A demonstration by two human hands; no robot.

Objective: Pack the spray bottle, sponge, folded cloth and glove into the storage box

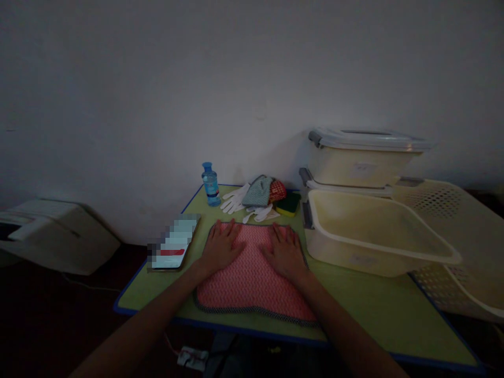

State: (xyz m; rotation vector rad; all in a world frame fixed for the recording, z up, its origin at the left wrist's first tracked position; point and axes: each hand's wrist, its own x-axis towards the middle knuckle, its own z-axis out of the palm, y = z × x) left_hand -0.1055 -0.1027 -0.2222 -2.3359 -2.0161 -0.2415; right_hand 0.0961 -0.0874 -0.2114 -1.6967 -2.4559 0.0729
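A pink cleaning cloth (255,283) with a dark patterned edge lies spread on the green table (366,304). My left hand (221,245) rests flat on the cloth's upper left part, fingers spread. On its upper right part lies my right hand (284,252), also flat with the fingers apart. Neither hand grips anything; the cloth between them looks smooth. Just beyond the far edge of the cloth are white gloves (235,199), a folded grey-blue cloth (258,191), a red patterned cloth (277,191) and a yellow and green sponge (288,203).
A blue bottle (211,186) stands at the back left, with a phone (175,244) nearer the left edge. On the right sits an open cream bin (354,260); lidded boxes (366,165) are stacked behind it. A perforated basket (468,226) leans beyond the table's right side.
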